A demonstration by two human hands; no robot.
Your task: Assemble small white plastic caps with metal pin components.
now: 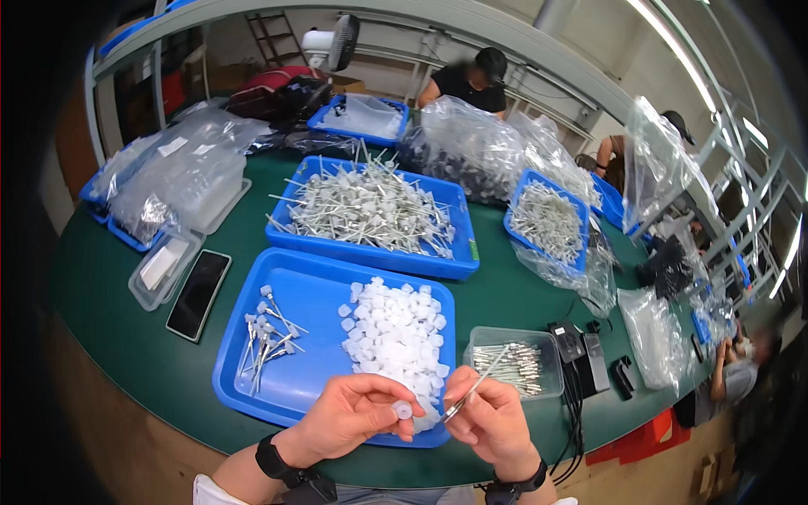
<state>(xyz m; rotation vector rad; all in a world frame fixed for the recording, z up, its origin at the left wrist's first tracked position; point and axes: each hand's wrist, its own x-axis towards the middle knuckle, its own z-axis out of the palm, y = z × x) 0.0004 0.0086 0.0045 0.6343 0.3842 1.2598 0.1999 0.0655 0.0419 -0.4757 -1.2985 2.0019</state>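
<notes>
Between the thumb and fingers of my left hand (353, 411) is a small translucent white plastic cap (402, 410). My right hand (498, 419) pinches a thin metal rod (477, 380), which slants up and away from the fingertips. Both hands are close together over the near edge of a shallow blue tray (316, 295). A heap of white plastic caps (391, 324) fills the tray's right side, and several capped rods (268, 341) lie at its left. Just beyond my right hand, a clear plastic box (551, 374) holds metal rods (515, 369).
A deeper blue bin (461, 223) piled with capped rods stands behind the tray. Left of the tray lies a phone (199, 295). Black boxes (581, 358) with cables sit at right. Clear bags (471, 143) cover the far side, and a person (459, 84) sits beyond.
</notes>
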